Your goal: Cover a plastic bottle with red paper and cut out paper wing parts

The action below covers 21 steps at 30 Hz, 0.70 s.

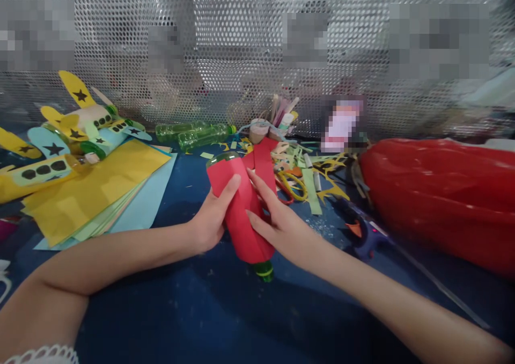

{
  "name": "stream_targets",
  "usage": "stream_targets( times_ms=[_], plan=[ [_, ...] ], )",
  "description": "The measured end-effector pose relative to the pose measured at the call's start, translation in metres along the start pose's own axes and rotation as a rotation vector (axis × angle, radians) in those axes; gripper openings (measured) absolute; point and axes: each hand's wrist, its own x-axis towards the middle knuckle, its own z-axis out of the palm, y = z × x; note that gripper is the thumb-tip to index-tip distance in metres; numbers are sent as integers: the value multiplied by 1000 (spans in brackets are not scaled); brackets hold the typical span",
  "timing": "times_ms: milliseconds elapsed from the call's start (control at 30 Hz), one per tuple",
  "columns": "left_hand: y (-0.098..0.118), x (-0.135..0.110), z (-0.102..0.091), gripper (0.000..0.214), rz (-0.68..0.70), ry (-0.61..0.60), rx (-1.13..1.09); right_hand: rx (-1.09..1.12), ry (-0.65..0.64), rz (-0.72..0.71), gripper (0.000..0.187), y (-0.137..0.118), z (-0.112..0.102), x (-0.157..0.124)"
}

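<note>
A green plastic bottle (263, 270) with red paper (243, 213) around its body is between my two hands, its capped neck tilted down toward me. My left hand (213, 213) grips it from the left, thumb lying on the paper. From the right, my right hand (277, 219) presses its fingers on the paper near one edge. The bottle's clear green base shows past the far end of the paper. Behind it lie more red paper pieces (264, 157) and yellow-handled scissors (293, 186).
Bottle airplanes (44, 172) with star-marked wings and a stack of coloured paper (100, 187) lie left. Two green bottles (205, 136) and paper scraps (311, 189) are behind. A purple glue gun (368, 235) and a red plastic bag (434, 197) sit right, before a perforated metallic sheet (241, 42).
</note>
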Motion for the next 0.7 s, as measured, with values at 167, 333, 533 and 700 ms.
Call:
stream_targets(
  times_ms=[167, 333, 533, 700],
  plan=[
    [3, -6, 3, 51, 16, 25, 8, -14, 31, -9, 69, -8, 4, -6],
    [11, -2, 4, 46, 74, 39, -8, 91, 63, 43, 61, -10, 8, -10],
    [16, 9, -2, 44, 117, 109, -1, -48, 89, 26, 88, -6, 15, -14],
    [15, 15, -5, 46, 168, 57, 4, -129, 93, 34, 78, -4, 13, -9]
  ],
)
